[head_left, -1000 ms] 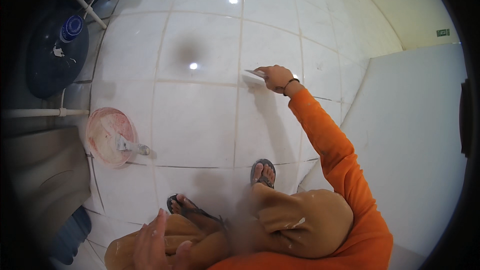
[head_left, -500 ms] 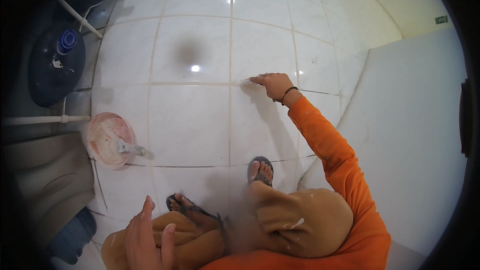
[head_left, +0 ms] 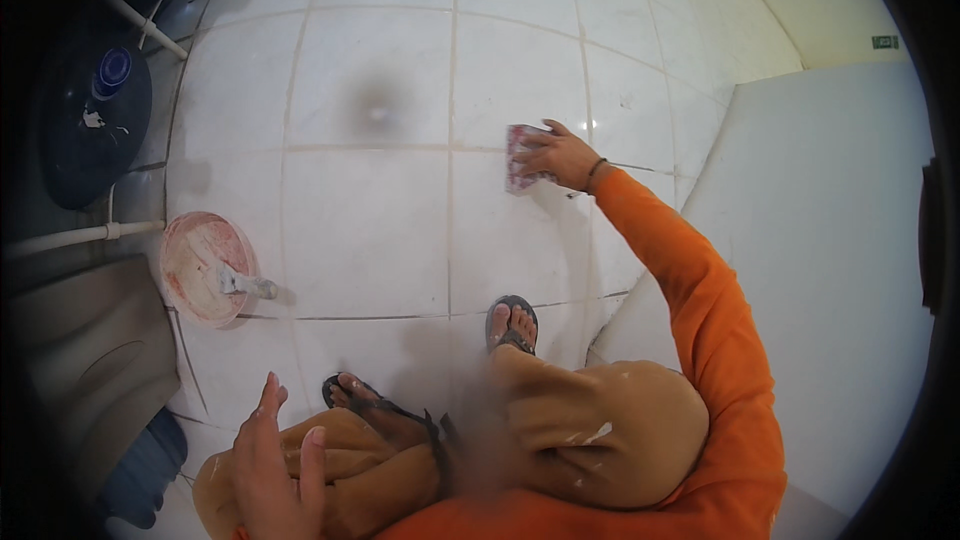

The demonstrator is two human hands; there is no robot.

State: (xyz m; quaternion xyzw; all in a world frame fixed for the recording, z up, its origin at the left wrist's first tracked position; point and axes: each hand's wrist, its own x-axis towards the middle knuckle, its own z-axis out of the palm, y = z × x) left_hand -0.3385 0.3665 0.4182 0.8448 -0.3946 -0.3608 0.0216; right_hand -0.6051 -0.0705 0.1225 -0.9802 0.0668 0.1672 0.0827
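My right hand [head_left: 560,157] reaches out over the white tiled floor [head_left: 365,230], its fingers closed on a mottled pink-and-white pad [head_left: 518,160]. Whether that pad is a sponge or a folded cloth I cannot make out. It is at the floor, close to where grout lines cross, and its right part is hidden by the fingers. By my left knee, my left hand [head_left: 268,475] is held up with thumb and fingers apart, holding nothing. To its far left stands a pinkish round tub [head_left: 178,290] with pale paste inside. A paste-smeared flat tool [head_left: 245,283] lies across its rim.
Along the left are a dark blue stool seat [head_left: 95,150] with a blue-lidded jar [head_left: 112,70] on it, white bars [head_left: 75,238] and a grey moulded plastic piece [head_left: 90,360]. A pale panel [head_left: 790,260] stands close on the right. My sandalled feet [head_left: 513,325] are below.
My right hand has shifted slightly right and turned, so the pad's broad patterned face now shows. My left hand stays raised by the knee. The whole view has shifted a little.
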